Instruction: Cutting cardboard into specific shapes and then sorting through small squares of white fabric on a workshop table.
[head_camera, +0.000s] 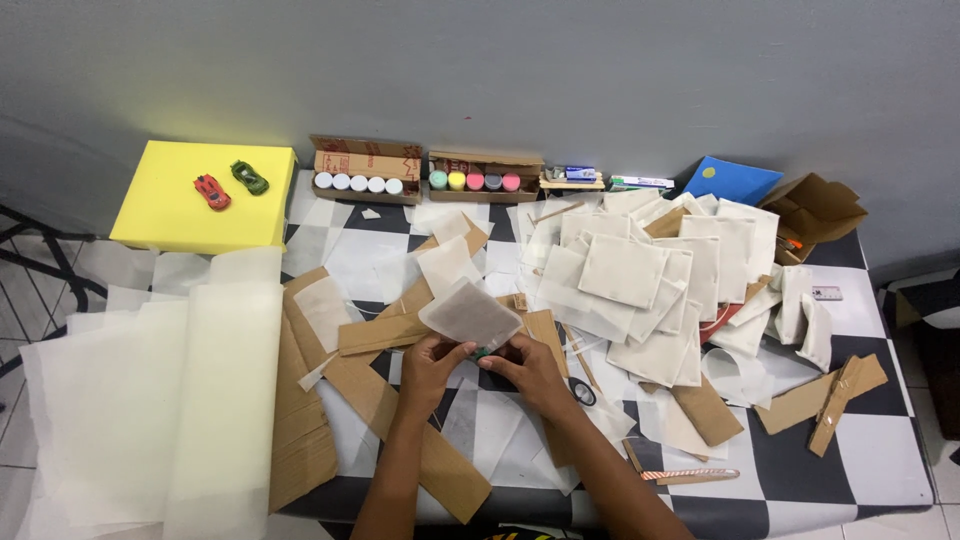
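A: How is the translucent sheet expected to handle, and where is it located?

B: It is located just left of frame centre, raised above the checkered table. It is judged light, thin and limp, easily creased or torn. The lower edge is pinched by the left hand with thumb and fingers closed on it; the same edge is pinched by the right hand, also closed. A small dark green object sits between the hands, but it cannot be identified. Grip at the edges, with both hands, is advised, as a single pinch would let the sheet droop.

A: What is placed around it?

B: At far left, large pale paper rolls are laid out. At upper left, a yellow box carries a red toy car and a green toy car. Brown cardboard strips are spread beneath the hands. At top centre, two boxes of paint pots are set. To the right, stacked white squares crowd the surface. At lower centre-right, scissors are partly covered.
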